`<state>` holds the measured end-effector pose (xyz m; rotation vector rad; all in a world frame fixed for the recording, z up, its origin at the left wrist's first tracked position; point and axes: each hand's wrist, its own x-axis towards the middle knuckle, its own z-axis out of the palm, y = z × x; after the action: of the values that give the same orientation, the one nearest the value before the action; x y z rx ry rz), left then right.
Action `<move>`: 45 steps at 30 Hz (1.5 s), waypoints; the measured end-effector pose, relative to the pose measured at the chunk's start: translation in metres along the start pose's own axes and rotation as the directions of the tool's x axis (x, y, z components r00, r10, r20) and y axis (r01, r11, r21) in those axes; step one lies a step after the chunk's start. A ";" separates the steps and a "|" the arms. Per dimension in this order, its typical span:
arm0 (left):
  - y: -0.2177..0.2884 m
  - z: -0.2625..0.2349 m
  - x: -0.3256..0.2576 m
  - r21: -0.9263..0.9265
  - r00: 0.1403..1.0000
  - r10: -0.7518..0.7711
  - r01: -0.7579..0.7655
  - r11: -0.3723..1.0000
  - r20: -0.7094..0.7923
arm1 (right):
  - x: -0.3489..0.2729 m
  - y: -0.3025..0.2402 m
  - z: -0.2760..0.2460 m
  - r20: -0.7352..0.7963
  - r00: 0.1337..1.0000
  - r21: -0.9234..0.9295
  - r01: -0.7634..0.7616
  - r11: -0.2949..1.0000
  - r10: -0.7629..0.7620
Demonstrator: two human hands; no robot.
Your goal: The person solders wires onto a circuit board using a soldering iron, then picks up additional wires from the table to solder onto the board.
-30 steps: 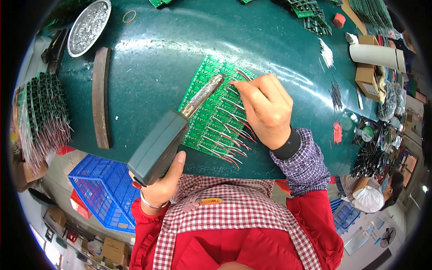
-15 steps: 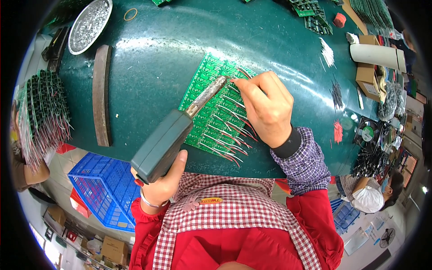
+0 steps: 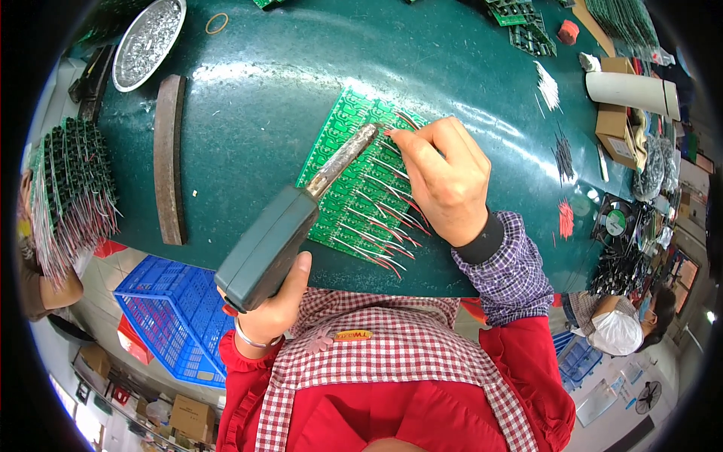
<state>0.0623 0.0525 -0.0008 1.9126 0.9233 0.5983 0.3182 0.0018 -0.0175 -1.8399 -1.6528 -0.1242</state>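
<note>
Soldering tool (image 3: 267, 245) over circuit board (image 3: 350, 190).
Your left hand (image 3: 277, 307) wraps the tool's rear; your right hand (image 3: 452, 181) is pinched near its tip, can't tell on what; circuit board lies on counter (image 3: 233, 135).

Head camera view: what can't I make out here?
All in the head view:
Left hand: most fingers hidden by the soldering gun.
Wire at the right hand's fingertips: its end too small.
Circuit-board panel: right side partly covered by the right hand.
Green board, top: cut off by upper edge.
</note>
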 end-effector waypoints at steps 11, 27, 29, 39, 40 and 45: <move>0.012 0.002 0.005 -0.069 0.985 -0.153 0.148 0.987 -0.077 | 0.000 -0.002 0.000 -0.001 1.000 -0.003 -0.005 1.000 0.005; 0.000 0.001 0.002 0.143 0.993 0.119 -0.121 0.982 0.024 | 0.000 0.000 0.001 -0.013 1.000 0.003 0.003 1.000 -0.003; 0.000 0.002 0.001 -0.138 0.998 -0.048 0.042 0.990 -0.043 | 0.000 -0.001 0.001 -0.013 1.000 0.004 0.005 1.000 -0.005; 0.012 0.003 0.002 -0.145 0.976 -0.203 0.190 0.971 -0.080 | 0.000 -0.001 0.001 -0.014 1.000 -0.001 -0.001 1.000 0.001; 0.012 0.003 0.002 -0.115 0.980 -0.185 0.175 0.978 -0.080 | 0.000 -0.001 0.001 -0.017 1.000 0.000 -0.003 1.000 0.003; 0.011 0.001 0.001 -0.115 0.978 -0.192 0.183 0.976 -0.076 | -0.001 -0.003 0.001 -0.042 0.999 -0.006 -0.016 1.000 0.016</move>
<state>0.0677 0.0493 0.0086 1.6925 1.0912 0.6090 0.3147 0.0016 -0.0180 -1.8429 -1.6101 -0.1601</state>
